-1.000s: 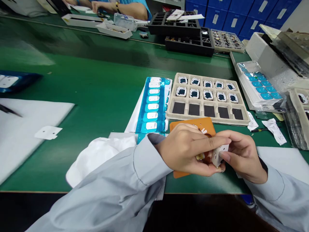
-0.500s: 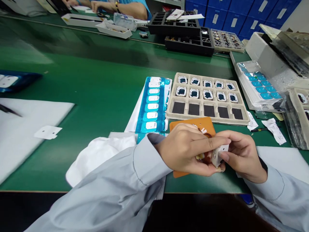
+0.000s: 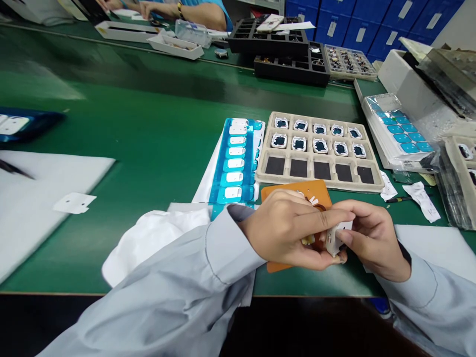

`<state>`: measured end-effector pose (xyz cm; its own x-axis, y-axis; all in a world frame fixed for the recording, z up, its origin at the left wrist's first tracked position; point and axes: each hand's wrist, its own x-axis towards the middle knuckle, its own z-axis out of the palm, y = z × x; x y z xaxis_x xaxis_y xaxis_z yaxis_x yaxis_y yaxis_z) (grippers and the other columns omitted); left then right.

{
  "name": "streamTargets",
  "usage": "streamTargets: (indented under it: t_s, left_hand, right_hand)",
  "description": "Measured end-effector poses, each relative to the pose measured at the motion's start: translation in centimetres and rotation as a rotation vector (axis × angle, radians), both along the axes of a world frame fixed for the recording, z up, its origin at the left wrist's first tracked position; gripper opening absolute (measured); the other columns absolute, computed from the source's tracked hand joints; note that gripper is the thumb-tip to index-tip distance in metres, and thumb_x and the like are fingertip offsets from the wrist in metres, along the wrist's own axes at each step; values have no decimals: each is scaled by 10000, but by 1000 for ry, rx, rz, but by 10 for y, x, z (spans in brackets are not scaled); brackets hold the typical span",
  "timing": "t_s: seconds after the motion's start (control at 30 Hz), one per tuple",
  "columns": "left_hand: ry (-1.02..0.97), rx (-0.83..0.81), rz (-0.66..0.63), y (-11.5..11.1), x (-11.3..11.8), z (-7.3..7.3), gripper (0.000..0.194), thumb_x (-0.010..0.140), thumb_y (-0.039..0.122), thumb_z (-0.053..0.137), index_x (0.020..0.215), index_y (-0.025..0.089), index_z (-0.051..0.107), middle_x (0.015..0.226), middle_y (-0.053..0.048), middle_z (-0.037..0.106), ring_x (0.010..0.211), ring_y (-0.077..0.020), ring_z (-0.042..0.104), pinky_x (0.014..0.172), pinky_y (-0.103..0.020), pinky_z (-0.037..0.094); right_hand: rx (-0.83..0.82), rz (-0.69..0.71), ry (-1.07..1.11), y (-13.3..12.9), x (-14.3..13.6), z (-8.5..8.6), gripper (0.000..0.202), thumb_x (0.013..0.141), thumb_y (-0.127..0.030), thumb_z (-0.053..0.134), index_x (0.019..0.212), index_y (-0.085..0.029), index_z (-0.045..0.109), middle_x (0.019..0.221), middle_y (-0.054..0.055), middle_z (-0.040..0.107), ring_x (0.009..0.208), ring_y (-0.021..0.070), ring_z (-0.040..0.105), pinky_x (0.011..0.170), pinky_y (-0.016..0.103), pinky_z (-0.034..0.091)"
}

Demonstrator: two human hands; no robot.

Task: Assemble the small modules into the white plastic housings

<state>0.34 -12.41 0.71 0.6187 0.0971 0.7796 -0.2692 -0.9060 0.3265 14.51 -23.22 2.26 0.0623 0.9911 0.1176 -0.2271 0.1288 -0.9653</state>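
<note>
A small whitish part (image 3: 336, 239) with tiny dark holes is pinched between my two hands over the front edge of the table. My left hand (image 3: 293, 230) is closed on its left side, index finger stretched along the top and other fingers below. My right hand (image 3: 375, 240) grips it from the right, thumb pressed on its face. The fingers hide much of the part. Beneath the left hand lies an orange mat (image 3: 318, 191) with a brown ring-shaped thing (image 3: 317, 207), partly covered. Just behind stands a beige tray (image 3: 260, 171) of white-framed, dark-centred pieces.
A blue film sheet (image 3: 219, 181) with white stickers lies left of the tray. White cloth (image 3: 156, 238) sits by my left sleeve. Black compartment trays (image 3: 290, 72) and a co-worker's arm (image 3: 204, 15) are at the back. Boxes and a bagged sheet stack (image 3: 405, 131) stand right.
My right thumb has shifted slightly up and left on the face of the whitish part. Both hands otherwise stay in place.
</note>
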Motion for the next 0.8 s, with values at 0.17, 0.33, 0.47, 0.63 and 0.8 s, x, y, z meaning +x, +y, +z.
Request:
streamTargets:
  t_s: [0.17,0.33,0.47,0.63,0.8]
  left_hand:
    - [2,0,18,-1,0,-1,466,703,322,784,1106,146,630,596,54,668,502,-98,598,484,-218,425]
    - [2,7,14,-1,0,-1,474,716,338,783,1126,167,619,599,65,672,502,-86,593,487,-207,418]
    - [22,-9,5,0,0,-1,420,755,334,742,1126,186,614,616,60,689,515,-89,612,487,-206,427]
    - [15,5,-5,0,-1,0,390,774,313,714,1117,154,621,612,49,696,507,-94,610,474,-217,415]
    - [23,-1,0,-1,-1,0,379,776,299,705,1119,162,622,607,52,691,504,-96,605,475,-219,416]
  right_hand:
    - [-51,-10,17,-1,0,0,98,804,-233,747,867,-170,706,668,15,696,482,104,582,394,174,472]
    - [-60,39,6,-3,3,-1,131,861,-288,685,915,-171,709,701,27,695,512,122,604,418,192,511]
    - [-26,42,-27,-3,3,2,127,838,-274,697,903,-165,690,713,35,700,509,126,596,428,204,502]
    - [2,47,-60,-1,1,4,79,827,-227,693,881,-172,676,697,27,704,579,137,632,473,200,499]
    - [0,24,-92,-1,3,4,105,827,-263,703,871,-172,676,683,27,694,563,137,613,454,208,477]
